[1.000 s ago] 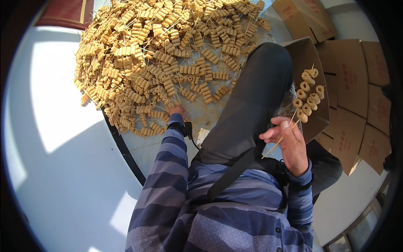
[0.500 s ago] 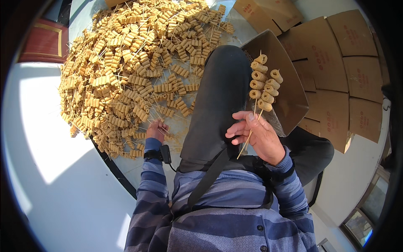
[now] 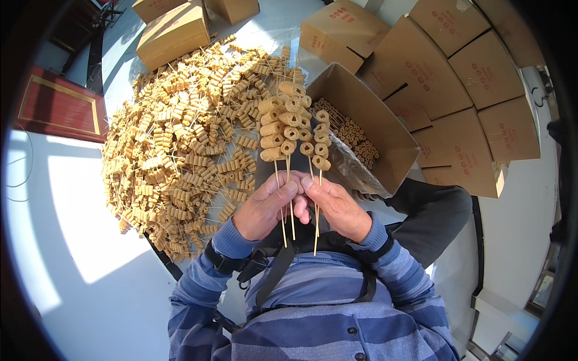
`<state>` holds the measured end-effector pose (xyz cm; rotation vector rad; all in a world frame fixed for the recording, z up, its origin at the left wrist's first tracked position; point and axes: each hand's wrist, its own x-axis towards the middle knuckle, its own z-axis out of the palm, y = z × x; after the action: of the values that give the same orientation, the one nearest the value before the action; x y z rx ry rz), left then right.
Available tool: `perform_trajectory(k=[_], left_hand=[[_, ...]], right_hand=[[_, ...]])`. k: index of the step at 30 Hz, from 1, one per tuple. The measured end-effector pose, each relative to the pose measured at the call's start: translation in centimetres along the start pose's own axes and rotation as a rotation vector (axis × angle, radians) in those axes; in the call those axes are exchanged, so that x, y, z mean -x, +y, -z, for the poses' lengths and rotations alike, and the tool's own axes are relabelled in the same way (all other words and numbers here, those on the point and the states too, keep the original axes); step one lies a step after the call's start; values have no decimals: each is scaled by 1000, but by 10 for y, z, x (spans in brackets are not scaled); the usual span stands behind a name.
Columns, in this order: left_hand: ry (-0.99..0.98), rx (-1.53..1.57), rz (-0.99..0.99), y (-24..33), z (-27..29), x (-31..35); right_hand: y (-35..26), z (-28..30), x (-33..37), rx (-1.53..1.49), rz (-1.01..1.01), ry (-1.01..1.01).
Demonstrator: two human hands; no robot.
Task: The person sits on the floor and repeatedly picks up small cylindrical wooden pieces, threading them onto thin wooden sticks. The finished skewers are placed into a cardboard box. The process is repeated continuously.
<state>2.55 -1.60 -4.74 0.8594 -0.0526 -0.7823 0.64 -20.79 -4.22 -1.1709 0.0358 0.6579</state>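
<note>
In front of my lap both hands are raised close together, fingertips meeting. My left hand (image 3: 266, 207) pinches the thin sticks of skewers of rolled, tube-shaped tan pieces (image 3: 274, 128), fanned upright. Between the thumb and fingers of my right hand (image 3: 338, 209) are the sticks of more such skewers (image 3: 322, 135), side by side and pointing away from me. Some rolls overlap, so the exact split between the hands is partly hidden. Just beyond the right hand stands an open cardboard box (image 3: 394, 159), with rows of the same rolled skewers (image 3: 355, 141) inside.
A large heap of loose skewers (image 3: 174, 150) covers the floor to the left. Closed cardboard boxes (image 3: 436, 78) are stacked at the far right, and another carton (image 3: 174, 36) stands behind the heap. My bent leg (image 3: 436, 210) lies beside the open box.
My left hand has come up from the heap with skewers and joined the right in front of me. The right hand has moved left, still holding its skewers. The view has shifted.
</note>
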Motion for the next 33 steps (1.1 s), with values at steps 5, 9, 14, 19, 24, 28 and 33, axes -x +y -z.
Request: perform_trajectory(k=[5,9,14,19,24,28,33], left_hand=[[-110,-439,114,-26,-37,-15],[-171,-566,123,-43,-52,-25],[-217,-742,255,-36,-65,-30],[-118,-690,434,2,-58,-29],[-28,-318,-236,1,-59,-50],[84,-59,-241,-11,-70,-61],[145,21,-349,0,-59,-60]], right_hand=[[-9,20,27,-71,-37,-33],[-6,33,43,-142,-11,35],[1,43,54,-186,95,79],[4,56,60,-281,222,100],[5,59,71,-425,55,-32],[5,55,73,-415,21,-80],[3,59,77,-256,-10,177]])
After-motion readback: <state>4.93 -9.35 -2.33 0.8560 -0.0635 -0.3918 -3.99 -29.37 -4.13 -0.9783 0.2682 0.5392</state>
